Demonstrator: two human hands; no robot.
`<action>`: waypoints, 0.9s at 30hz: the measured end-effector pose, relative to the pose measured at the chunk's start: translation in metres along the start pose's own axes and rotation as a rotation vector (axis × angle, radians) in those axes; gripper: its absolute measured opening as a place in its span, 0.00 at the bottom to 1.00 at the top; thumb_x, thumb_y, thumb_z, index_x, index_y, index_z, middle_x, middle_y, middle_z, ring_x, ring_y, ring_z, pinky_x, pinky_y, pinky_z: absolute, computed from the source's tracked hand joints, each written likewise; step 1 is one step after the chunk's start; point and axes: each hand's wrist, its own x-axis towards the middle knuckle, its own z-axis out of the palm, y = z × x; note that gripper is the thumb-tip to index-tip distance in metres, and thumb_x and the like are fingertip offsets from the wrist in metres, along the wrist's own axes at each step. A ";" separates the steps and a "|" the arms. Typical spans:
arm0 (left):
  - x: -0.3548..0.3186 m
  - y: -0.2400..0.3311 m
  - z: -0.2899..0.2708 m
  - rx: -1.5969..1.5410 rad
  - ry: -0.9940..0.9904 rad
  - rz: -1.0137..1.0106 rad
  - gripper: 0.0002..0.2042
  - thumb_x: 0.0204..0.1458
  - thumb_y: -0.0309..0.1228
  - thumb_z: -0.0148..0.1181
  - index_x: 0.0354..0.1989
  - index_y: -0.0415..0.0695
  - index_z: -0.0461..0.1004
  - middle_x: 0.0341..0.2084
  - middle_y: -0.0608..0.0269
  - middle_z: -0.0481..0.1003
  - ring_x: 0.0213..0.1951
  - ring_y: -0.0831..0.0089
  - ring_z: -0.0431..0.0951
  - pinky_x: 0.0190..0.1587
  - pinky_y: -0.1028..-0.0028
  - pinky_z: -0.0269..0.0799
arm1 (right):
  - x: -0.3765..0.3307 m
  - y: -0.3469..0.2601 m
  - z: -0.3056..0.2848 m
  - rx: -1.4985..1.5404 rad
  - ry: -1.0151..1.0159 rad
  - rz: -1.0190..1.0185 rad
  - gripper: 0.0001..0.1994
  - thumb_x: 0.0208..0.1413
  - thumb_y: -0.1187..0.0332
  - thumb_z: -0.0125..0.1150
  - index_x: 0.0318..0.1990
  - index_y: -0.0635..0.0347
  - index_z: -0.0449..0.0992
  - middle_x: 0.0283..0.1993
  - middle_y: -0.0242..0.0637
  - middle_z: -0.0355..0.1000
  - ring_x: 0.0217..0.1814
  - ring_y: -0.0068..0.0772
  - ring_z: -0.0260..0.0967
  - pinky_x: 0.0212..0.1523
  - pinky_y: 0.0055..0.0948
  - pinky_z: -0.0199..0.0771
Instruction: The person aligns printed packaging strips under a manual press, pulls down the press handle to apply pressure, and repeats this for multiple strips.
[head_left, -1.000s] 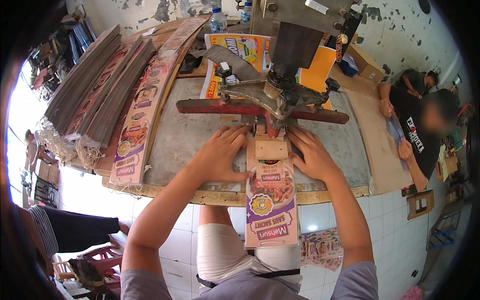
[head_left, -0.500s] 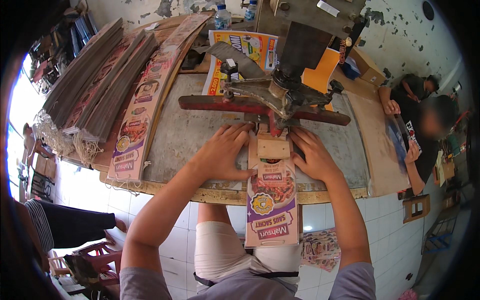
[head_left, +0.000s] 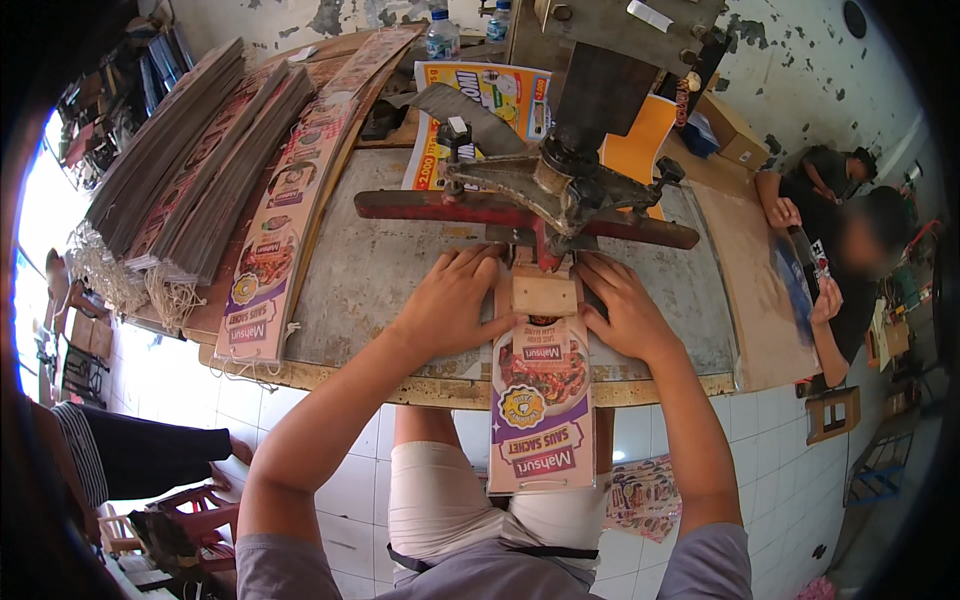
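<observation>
A long printed card strip (head_left: 541,400), pink and purple with a food picture, lies under the press and overhangs the table's near edge. Across it rests a small wooden block (head_left: 544,295), below the press's red metal bar (head_left: 450,208). My left hand (head_left: 452,298) lies along the strip's left side, fingers stretched forward and the thumb reaching the strip beside the block. On the other side, my right hand (head_left: 625,305) lies with its fingers stretched out and its thumb near the strip's edge. The strip's far end is hidden under the block and press.
Bundled strips with white strings (head_left: 165,190) are piled at the left, beside a single printed strip (head_left: 262,270). Behind the press lie colourful printed sheets (head_left: 490,90) and two water bottles (head_left: 442,38). A co-worker (head_left: 850,260) is at the right, holding a dark object.
My left thumb has slid forward along the strip, closer to the wooden block. The press bar and my right hand look nearly unchanged.
</observation>
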 end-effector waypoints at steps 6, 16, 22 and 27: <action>0.000 0.001 0.000 -0.046 0.016 -0.009 0.34 0.61 0.58 0.67 0.52 0.32 0.73 0.69 0.37 0.72 0.72 0.41 0.68 0.75 0.49 0.62 | 0.000 -0.001 -0.001 -0.007 0.002 -0.005 0.30 0.64 0.61 0.65 0.70 0.70 0.73 0.78 0.52 0.68 0.81 0.57 0.61 0.81 0.51 0.61; -0.037 0.025 -0.020 -0.278 0.075 -0.048 0.23 0.58 0.40 0.74 0.53 0.38 0.73 0.70 0.44 0.74 0.70 0.40 0.73 0.71 0.50 0.69 | -0.026 -0.052 -0.004 0.439 0.187 0.280 0.27 0.68 0.69 0.64 0.74 0.61 0.71 0.78 0.52 0.69 0.81 0.57 0.65 0.79 0.48 0.65; -0.058 0.083 -0.025 -0.548 0.047 -0.254 0.19 0.59 0.33 0.73 0.51 0.38 0.72 0.66 0.45 0.79 0.62 0.42 0.81 0.64 0.56 0.76 | -0.031 -0.097 0.013 0.537 0.343 0.265 0.32 0.63 0.76 0.71 0.75 0.62 0.70 0.76 0.51 0.69 0.74 0.51 0.74 0.68 0.39 0.78; -0.115 0.119 -0.034 -0.774 0.089 -0.371 0.23 0.56 0.31 0.74 0.60 0.39 0.76 0.48 0.55 0.85 0.53 0.53 0.83 0.58 0.60 0.77 | -0.084 -0.128 -0.020 0.653 0.180 0.335 0.32 0.56 0.74 0.79 0.70 0.59 0.76 0.63 0.44 0.73 0.61 0.44 0.77 0.61 0.39 0.80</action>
